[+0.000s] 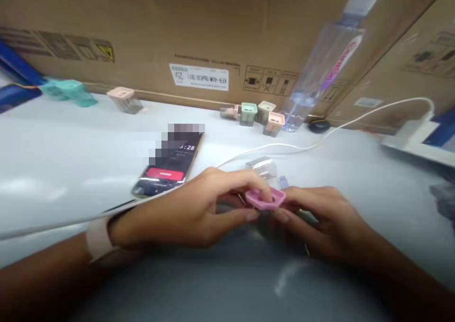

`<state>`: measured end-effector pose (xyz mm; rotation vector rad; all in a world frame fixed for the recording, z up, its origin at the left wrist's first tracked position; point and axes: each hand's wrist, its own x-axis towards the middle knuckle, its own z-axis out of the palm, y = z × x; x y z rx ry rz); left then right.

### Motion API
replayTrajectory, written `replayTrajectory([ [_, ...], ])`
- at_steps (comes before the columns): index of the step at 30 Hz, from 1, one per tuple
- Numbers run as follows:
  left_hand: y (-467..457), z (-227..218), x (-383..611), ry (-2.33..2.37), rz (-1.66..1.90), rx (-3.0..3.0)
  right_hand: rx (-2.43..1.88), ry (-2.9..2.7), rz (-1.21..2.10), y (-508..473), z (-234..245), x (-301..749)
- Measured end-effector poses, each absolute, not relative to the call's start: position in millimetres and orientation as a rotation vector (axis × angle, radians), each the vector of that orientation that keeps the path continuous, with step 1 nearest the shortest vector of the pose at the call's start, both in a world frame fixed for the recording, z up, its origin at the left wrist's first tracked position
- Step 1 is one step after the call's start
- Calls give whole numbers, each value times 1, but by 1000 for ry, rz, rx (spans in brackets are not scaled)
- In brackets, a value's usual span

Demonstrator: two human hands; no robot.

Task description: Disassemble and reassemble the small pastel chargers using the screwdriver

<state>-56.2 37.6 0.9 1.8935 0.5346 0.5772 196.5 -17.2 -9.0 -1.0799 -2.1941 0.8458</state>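
Between both hands is a pink pencil sharpener top point(254, 199), a faceted piece with a raised rim and a dark hole. My left hand point(199, 208) pinches its left side, with the index fingertip pressed down inside the rim and the thumb at the front edge. My right hand point(320, 215) grips its right side between thumb and fingers. Its underside is hidden by the fingers. Just behind the hands lies a clear plastic container point(262, 167), with a small bluish clear piece point(283, 182) beside it.
A phone point(170, 163) lies left, with a white cable point(277, 146) crossing the table. Farther back stand several pastel sharpeners point(248, 113), a beige sharpener point(124, 99), teal sharpeners point(76, 93) and a tall water bottle point(320, 66). Cardboard boxes point(149, 23) wall off the back.
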Motion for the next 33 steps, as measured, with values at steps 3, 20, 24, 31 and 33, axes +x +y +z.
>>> replayTrajectory([
  [3,39,3,-58,512,582,2012,-1069,-2234,795,-18,-9,197],
  [20,36,-7,-56,487,452,1640,-1165,-1990,1166,-19,-8,191],
  [24,33,-10,-53,566,526,1681,-1230,-1801,1250,-20,-8,185],
  [31,29,-12,-47,626,683,1766,-1181,-1785,1014,-19,-13,182],
  [33,30,-14,-47,613,705,1809,-1187,-1828,957,-19,-14,181],
])
